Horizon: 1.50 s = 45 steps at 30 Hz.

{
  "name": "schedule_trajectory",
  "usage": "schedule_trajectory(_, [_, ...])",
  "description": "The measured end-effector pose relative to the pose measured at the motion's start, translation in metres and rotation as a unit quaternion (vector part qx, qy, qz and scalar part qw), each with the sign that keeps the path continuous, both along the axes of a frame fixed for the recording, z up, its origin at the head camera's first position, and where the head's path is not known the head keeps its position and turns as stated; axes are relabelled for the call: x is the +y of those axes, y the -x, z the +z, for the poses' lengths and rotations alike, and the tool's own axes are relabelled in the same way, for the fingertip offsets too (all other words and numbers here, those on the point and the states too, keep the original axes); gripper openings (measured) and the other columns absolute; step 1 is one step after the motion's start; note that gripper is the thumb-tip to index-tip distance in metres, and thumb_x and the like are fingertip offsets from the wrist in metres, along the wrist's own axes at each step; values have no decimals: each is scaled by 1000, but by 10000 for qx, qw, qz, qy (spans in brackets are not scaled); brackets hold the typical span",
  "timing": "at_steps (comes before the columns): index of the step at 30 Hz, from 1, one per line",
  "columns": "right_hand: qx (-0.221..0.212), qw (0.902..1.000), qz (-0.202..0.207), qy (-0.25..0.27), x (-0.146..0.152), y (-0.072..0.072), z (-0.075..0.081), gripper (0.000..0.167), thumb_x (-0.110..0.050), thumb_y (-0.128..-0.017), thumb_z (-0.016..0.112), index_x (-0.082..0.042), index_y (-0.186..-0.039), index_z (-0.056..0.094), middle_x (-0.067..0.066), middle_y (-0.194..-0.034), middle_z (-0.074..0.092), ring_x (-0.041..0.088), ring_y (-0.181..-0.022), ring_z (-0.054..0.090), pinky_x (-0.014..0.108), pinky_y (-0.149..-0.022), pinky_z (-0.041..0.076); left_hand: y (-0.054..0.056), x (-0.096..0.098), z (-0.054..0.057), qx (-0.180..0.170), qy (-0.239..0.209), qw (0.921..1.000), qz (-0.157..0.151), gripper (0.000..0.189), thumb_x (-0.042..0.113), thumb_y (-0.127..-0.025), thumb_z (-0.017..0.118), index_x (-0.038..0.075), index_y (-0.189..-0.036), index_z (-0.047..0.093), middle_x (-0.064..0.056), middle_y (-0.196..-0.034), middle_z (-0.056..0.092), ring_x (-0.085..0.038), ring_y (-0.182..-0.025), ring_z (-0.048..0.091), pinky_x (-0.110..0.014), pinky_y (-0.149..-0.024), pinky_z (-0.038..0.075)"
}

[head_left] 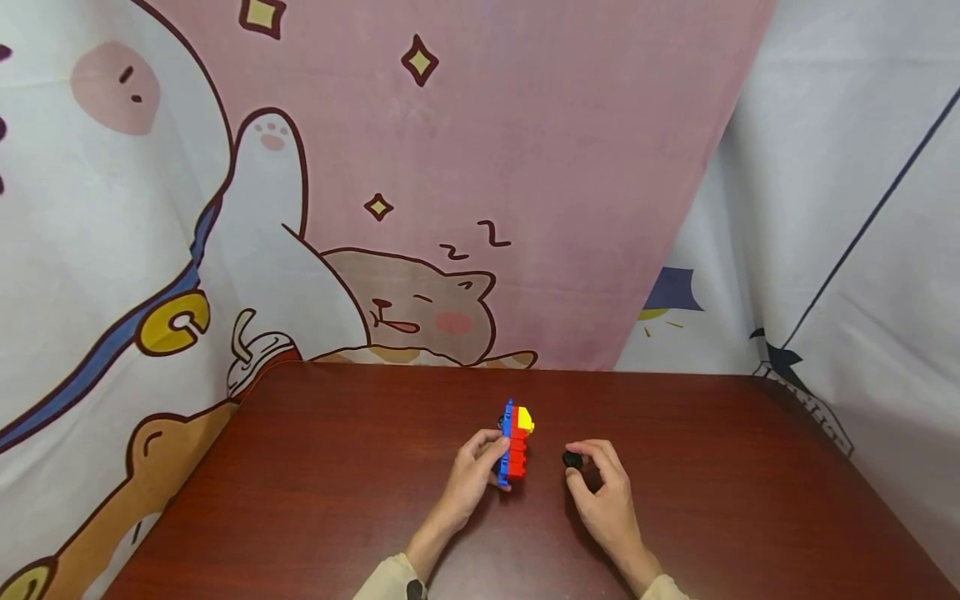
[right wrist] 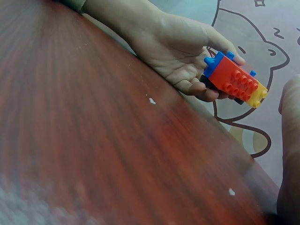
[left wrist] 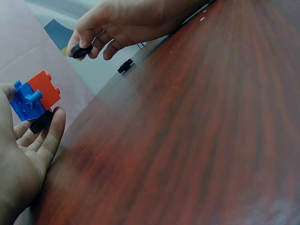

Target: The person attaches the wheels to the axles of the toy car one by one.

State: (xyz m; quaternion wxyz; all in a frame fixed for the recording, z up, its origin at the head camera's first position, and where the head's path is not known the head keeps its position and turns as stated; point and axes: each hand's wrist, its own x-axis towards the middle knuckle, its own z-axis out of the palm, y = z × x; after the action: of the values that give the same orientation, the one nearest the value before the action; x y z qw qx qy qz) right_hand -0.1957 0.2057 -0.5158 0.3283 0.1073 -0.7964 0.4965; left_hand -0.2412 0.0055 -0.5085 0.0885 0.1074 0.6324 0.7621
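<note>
My left hand (head_left: 468, 477) grips a small toy-brick car (head_left: 514, 446) by its blue base, thumb on one side and fingers on the other. Red bricks with studs are stacked on the base, and a yellow brick sits at the far end. A black wheel (left wrist: 41, 123) shows under the blue base in the left wrist view. To the right, apart from the car, my right hand (head_left: 607, 504) pinches a loose black wheel (head_left: 573, 459) between thumb and fingertips. Only an edge of the right hand (right wrist: 291, 140) appears in the right wrist view.
Another black wheel piece (left wrist: 125, 66) lies on the dark red-brown table (head_left: 360, 467), beyond the car in the left wrist view. A cartoon-printed cloth (head_left: 570, 167) hangs behind the table's far edge and along its sides. Small white specks (right wrist: 152, 101) mark the tabletop.
</note>
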Motion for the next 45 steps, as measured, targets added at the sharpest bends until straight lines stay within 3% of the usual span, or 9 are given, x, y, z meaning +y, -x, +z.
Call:
schedule_trajectory(4, [125, 9999, 5, -8, -6, -7, 13, 39, 24, -72, 66, 4, -106, 67, 19, -101, 61, 23, -87, 55, 17, -77, 44, 0, 0, 1, 7, 7, 10000, -25, 38, 21, -100, 59, -8, -124, 54, -7, -95, 67, -11, -71, 64, -25, -56, 56])
schedule_trajectory(10, [50, 10000, 60, -4, -11, -16, 31, 38, 23, -73, 66, 2, -105, 67, 19, -101, 61, 24, -87, 55, 18, -77, 45, -1, 0, 2, 29, 8, 10000, -42, 38, 21, -100, 59, -8, -123, 54, -8, -95, 68, -11, -72, 65, -26, -56, 56])
schedule_trajectory(29, [205, 9997, 84, 35, -12, -15, 31, 37, 24, -71, 66, 5, -103, 67, 19, -98, 61, 21, -85, 55, 22, -73, 46, 0, 0, -1, 74, 44, 9999, -90, 38, 23, -101, 58, -7, -124, 54, -11, -99, 70, -11, -74, 67, -26, -57, 57])
schedule_trajectory(33, [182, 9998, 57, 12, -11, -14, 28, 36, 23, -72, 66, 6, -104, 67, 19, -99, 61, 21, -84, 56, 22, -73, 46, 0, 0, -1, 75, 26, 9999, -90, 38, 23, -101, 59, -7, -123, 54, -11, -99, 69, -11, -74, 67, -26, -57, 57])
schedule_trajectory(41, [219, 9998, 25, -36, -1, -1, 1, 42, 23, -71, 68, 0, -107, 68, 13, -102, 62, 17, -87, 56, 19, -76, 46, -1, 0, 0, 86, 119, 9999, -44, 38, 23, -101, 59, -7, -124, 55, -10, -98, 68, -12, -73, 63, -26, -57, 57])
schedule_trajectory(45, [123, 9999, 97, -9, 1, 1, -3, 40, 20, -73, 68, -1, -107, 68, 8, -103, 62, 12, -90, 55, 17, -78, 45, -1, 0, 0, 105, 149, 9998, -25, 37, 23, -101, 58, -6, -124, 55, -12, -100, 68, -12, -73, 64, -27, -57, 58])
